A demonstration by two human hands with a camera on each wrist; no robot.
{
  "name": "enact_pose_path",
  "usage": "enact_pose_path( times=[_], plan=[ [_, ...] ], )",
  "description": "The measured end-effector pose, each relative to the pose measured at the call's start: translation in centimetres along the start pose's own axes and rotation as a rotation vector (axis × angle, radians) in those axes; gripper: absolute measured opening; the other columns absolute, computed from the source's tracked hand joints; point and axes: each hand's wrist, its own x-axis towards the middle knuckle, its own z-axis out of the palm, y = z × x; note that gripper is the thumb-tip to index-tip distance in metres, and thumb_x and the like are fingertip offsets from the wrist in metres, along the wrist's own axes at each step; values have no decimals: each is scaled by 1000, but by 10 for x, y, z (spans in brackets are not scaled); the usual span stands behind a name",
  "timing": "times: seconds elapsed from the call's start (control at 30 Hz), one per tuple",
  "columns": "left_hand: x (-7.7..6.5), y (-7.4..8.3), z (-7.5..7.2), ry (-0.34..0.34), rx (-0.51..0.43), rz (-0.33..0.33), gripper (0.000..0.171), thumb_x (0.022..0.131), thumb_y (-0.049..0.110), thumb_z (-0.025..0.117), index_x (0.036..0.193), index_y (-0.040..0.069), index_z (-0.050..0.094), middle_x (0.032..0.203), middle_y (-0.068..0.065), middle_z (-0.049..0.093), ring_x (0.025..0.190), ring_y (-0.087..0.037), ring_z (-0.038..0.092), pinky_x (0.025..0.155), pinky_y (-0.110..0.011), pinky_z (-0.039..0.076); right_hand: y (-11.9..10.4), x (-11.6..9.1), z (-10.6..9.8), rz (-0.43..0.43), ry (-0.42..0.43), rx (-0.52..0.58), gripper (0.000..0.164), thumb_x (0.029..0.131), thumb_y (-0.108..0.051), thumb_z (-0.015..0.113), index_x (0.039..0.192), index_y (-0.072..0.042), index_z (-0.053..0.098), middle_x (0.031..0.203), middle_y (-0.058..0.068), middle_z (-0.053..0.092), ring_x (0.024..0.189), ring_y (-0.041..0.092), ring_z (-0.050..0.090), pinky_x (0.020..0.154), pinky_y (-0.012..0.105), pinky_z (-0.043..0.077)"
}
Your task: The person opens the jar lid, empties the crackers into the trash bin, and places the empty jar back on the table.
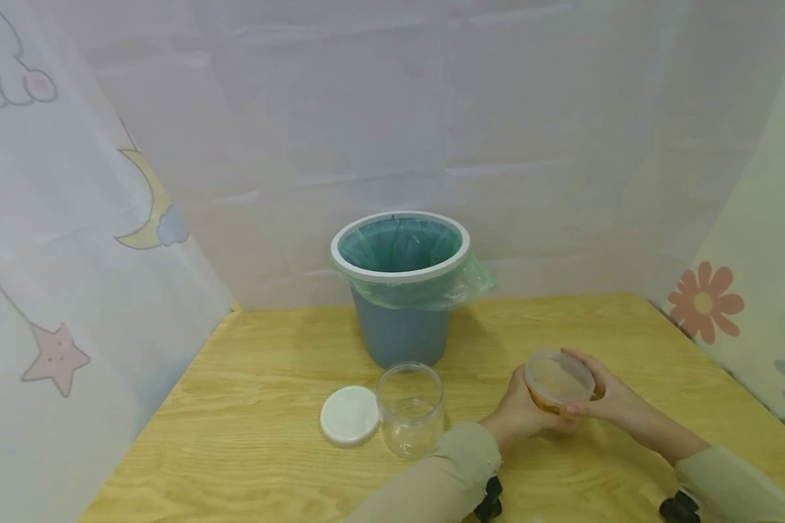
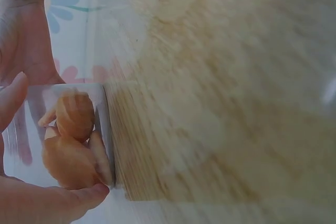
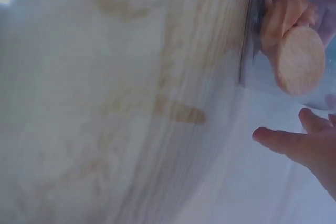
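Head view: my left grip (image 1: pixel 522 415) and right grip (image 1: pixel 608 392) were both curled round the tub (image 1: pixel 559 379), at four o'clock from the bin (image 1: pixel 402 338). Slackening either could have dropped it, snacks (image 2: pixel 73 156) and all; swinging my left sleeve (image 1: pixel 467 447) toward ten o'clock could have toppled the jar (image 1: pixel 411 432).

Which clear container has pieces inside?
The container between the left hand and right hand: orange-brown pieces show through its wall. The other, the open jar on the table beside the white lid, shows nothing inside.
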Motion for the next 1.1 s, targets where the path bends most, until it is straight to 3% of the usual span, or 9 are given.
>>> enact_pose_path(
  times=[0.13, 0.23, 0.4, 0.5, 0.57, 0.8, 0.97, 1.03, 1.1],
  plan=[
    [-2, -1, 2, 0, -7, -3, 89, 69, -2, 86, 139, 23, 37, 125, 15, 42, 116, -14, 46, 103, -37, 38, 5, 0, -3, -34, -45, 38, 83, 90, -2, 64, 153, 0, 10, 144, 1, 32, 116, -10, 40, 87, 54, 47],
    [-1, 0, 2, 9, -6, -10, 88, 67, -4, 87, 136, 23, 39, 122, 16, 44, 114, -12, 48, 101, -35, 40, 7, 2, -7, -49, -88, 68, 82, 91, -2, 63, 154, -2, 11, 138, -15, 33, 116, -7, 43, 85, 46, 49],
    [3, 1, 2, 30, -22, -27, 85, 65, -9, 86, 130, 21, 41, 120, 12, 46, 111, -15, 50, 101, -36, 40, 8, 7, -14, -88, -140, 64, 81, 91, -1, 63, 153, -1, 11, 137, -17, 35, 118, -6, 44, 82, 34, 50],
    [4, 1, 1, 30, -57, -33, 84, 64, -13, 85, 128, 20, 41, 120, 9, 47, 111, -17, 50, 102, -39, 40, 7, 9, -16, -88, -169, 61, 82, 92, -3, 64, 154, -2, 10, 138, -20, 34, 119, -6, 43, 84, 41, 50],
    [5, 2, 0, 23, -76, -33, 83, 64, -13, 84, 126, 20, 42, 118, 9, 48, 109, -16, 51, 101, -39, 40, 5, 10, -19, -75, -181, 50, 83, 92, -5, 64, 155, -4, 9, 139, -19, 33, 119, -6, 42, 84, 52, 49],
    [9, 3, -8, -11, -34, -2, 80, 66, -7, 86, 127, 20, 42, 114, 13, 50, 104, -10, 52, 98, -33, 42, 3, 16, -27, -11, -233, 92, 90, 95, -11, 63, 155, -6, -3, 149, 40, 5, 119, -4, 42, 85, 68, 43],
    [9, 2, -9, -19, 25, -15, 83, 67, -3, 87, 131, 20, 41, 115, 14, 50, 105, -8, 52, 97, -32, 42, 6, 11, -25, 16, -220, 102, 88, 96, -11, 60, 154, -2, -7, 146, 42, 5, 117, -11, 42, 87, 66, 42],
    [9, 1, -9, -25, 36, -15, 85, 67, -3, 88, 133, 20, 41, 116, 14, 50, 106, -9, 52, 98, -34, 42, 6, 6, -23, 15, -184, 95, 87, 97, -9, 59, 154, -2, -5, 148, 35, 13, 117, -12, 42, 87, 65, 43],
    [8, -1, -9, -30, 35, -11, 88, 66, -2, 88, 136, 21, 41, 118, 16, 50, 108, -9, 52, 99, -35, 42, 7, 1, -21, 5, -138, 78, 85, 96, -7, 59, 156, -6, -2, 151, 16, 22, 117, -13, 40, 87, 59, 46]
  ],
)
